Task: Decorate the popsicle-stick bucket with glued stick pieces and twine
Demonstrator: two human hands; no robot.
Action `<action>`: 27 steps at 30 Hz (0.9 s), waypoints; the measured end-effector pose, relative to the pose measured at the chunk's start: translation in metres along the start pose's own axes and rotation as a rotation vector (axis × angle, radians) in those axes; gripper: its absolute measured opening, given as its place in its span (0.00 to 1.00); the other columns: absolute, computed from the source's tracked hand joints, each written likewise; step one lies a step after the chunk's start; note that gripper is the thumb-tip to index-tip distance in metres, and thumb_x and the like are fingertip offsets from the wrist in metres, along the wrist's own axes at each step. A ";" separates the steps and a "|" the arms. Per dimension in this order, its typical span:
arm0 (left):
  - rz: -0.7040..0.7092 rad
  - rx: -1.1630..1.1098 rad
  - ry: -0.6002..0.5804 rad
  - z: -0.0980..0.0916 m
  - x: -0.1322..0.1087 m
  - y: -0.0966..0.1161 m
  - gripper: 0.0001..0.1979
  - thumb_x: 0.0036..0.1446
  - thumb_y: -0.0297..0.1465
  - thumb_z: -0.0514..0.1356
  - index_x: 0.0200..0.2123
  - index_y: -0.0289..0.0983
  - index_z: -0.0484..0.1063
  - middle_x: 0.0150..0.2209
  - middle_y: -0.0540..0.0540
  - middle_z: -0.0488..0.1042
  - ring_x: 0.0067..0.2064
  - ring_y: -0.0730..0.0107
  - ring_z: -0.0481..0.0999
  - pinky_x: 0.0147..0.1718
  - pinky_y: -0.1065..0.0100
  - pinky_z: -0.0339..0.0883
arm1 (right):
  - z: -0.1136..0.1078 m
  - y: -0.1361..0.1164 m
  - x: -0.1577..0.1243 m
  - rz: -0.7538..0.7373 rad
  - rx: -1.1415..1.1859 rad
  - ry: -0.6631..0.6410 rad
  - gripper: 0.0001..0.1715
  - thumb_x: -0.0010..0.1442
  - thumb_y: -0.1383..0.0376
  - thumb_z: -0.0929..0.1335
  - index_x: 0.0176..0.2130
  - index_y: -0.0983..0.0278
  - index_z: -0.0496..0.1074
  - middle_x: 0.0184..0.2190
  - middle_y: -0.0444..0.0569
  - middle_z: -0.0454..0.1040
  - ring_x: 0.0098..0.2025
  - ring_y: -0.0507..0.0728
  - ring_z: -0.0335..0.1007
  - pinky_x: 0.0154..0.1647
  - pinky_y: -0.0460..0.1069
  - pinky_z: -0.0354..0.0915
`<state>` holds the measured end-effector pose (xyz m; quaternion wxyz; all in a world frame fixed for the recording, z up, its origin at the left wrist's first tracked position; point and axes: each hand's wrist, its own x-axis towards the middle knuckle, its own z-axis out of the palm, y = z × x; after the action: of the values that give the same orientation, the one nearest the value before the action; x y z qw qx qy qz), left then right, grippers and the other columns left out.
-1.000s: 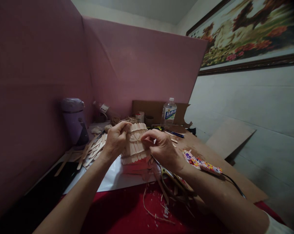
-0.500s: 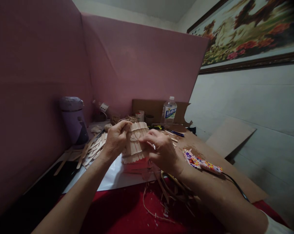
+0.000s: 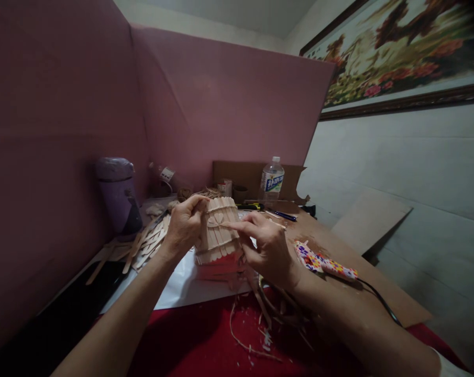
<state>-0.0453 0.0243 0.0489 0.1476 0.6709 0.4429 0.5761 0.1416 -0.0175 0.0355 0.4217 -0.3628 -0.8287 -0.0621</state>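
A round holder built of upright wooden sticks [image 3: 218, 236] is seen near the middle of the table, standing tilted on a reddish base at the edge of a white sheet [image 3: 182, 290]. It is grasped at its upper left rim by the left hand [image 3: 185, 226], whose fingers are curled over the top edge while the thumb is pressed against the outer wall. The right hand [image 3: 267, 250] is held just beside the holder on its right; its index finger and thumb are stretched toward a small flower-shaped ornament [image 3: 216, 222] on the front of the holder, and the remaining fingers are bent inward. The fingertips are seen touching the ornament, but whether a small piece is pinched between them cannot be told. A heap of loose flat sticks [image 3: 145, 244] is spread to the left of the holder, near a purple lidded container [image 3: 119, 195]. Behind the holder, a water bottle [image 3: 272, 181] is set against a strip of cardboard [image 3: 242, 175], and a blue pen [image 3: 284, 215] is laid on the brown tabletop. A brightly patterned tool with a black cord [image 3: 326, 265] is laid to the right of the right wrist. Shavings and thin strips [image 3: 256, 335] are scattered over a red cloth [image 3: 197, 340] in the foreground. The workplace is enclosed at the back and left by pink boards [image 3: 229, 104].
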 end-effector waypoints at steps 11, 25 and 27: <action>0.017 0.014 0.010 -0.001 0.000 -0.001 0.12 0.55 0.35 0.53 0.30 0.36 0.73 0.22 0.52 0.67 0.26 0.72 0.63 0.25 0.72 0.55 | 0.001 0.000 0.001 -0.088 -0.164 -0.049 0.18 0.61 0.67 0.61 0.48 0.59 0.74 0.34 0.51 0.69 0.35 0.55 0.63 0.35 0.50 0.60; 0.009 -0.003 0.012 -0.001 0.002 -0.004 0.12 0.55 0.36 0.53 0.30 0.35 0.72 0.23 0.52 0.68 0.27 0.73 0.64 0.26 0.73 0.56 | 0.003 0.006 -0.002 -0.073 -0.075 0.005 0.22 0.58 0.73 0.62 0.50 0.61 0.71 0.36 0.50 0.69 0.34 0.54 0.64 0.35 0.48 0.61; 0.003 -0.009 0.009 -0.001 0.002 -0.004 0.12 0.55 0.36 0.53 0.30 0.35 0.72 0.23 0.52 0.68 0.27 0.73 0.64 0.26 0.73 0.55 | 0.003 0.005 -0.002 -0.086 -0.106 -0.006 0.22 0.58 0.73 0.62 0.50 0.60 0.72 0.35 0.49 0.68 0.34 0.54 0.64 0.35 0.48 0.61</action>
<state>-0.0477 0.0276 0.0477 0.1476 0.6684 0.4398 0.5814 0.1440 -0.0138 0.0306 0.3962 -0.3488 -0.8404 -0.1229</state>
